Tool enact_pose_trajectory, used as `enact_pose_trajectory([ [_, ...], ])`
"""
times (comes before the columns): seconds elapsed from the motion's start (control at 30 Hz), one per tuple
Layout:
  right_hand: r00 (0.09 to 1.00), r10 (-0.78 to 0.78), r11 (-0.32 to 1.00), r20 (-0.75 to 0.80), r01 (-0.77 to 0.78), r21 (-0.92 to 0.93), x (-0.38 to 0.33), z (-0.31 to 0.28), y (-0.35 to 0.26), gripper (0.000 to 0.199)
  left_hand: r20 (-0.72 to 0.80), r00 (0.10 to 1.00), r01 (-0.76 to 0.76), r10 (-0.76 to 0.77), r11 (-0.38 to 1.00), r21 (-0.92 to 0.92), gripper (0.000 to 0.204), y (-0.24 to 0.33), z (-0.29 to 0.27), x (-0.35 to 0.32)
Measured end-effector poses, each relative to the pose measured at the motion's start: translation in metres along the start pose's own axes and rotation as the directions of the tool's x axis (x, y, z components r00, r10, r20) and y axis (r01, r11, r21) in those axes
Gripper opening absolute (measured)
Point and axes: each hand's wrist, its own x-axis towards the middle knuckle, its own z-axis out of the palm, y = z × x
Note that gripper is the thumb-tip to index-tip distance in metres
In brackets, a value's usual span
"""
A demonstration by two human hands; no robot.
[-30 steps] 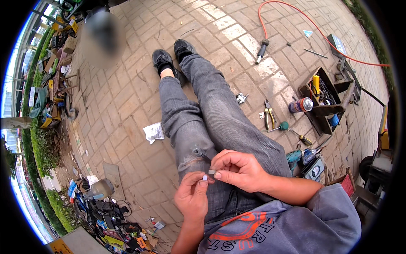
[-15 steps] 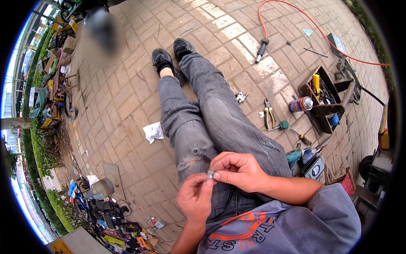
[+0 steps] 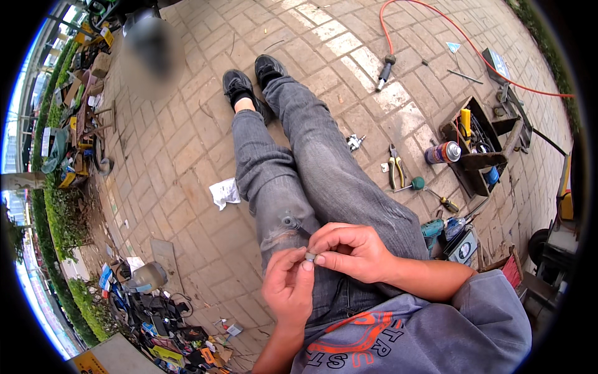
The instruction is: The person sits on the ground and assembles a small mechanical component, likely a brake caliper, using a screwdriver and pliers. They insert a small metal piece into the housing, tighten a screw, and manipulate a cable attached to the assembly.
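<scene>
Over my lap, my left hand (image 3: 288, 288) and my right hand (image 3: 356, 254) meet fingertip to fingertip. Thumb and fingers of both pinch one small grey piece (image 3: 310, 256), mostly covered, so its kind is unclear. On the jeans at my left knee rests a small dark round part (image 3: 289, 222) with a thin black stem leading toward my right fingers. Whether that stem is touched by them I cannot tell. A crumpled white packet (image 3: 225, 194) lies on the paving beside my left leg.
To the right lie pliers (image 3: 396, 167), a green-handled screwdriver (image 3: 418, 183), a spray can (image 3: 443, 153) and an open toolbox (image 3: 476, 163). An orange hose (image 3: 458, 28) curves across the paving ahead. Piled parts (image 3: 168, 324) crowd the lower left. A blurred figure (image 3: 149, 50) is at the upper left.
The grey piece has tilted slightly between my fingertips, and my left fingers have shifted a little. My right hand is nearly still.
</scene>
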Motion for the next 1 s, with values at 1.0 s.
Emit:
enact_pose_trajectory([
  [1.0, 0.929, -0.37, 0.842, -0.013, 0.329, -0.428, 0.0, 0.006, 0.003, 0.024, 0.045, 0.989, 0.146, -0.14, 0.903, -0.404, 0.024, -0.014, -0.008, -0.006],
])
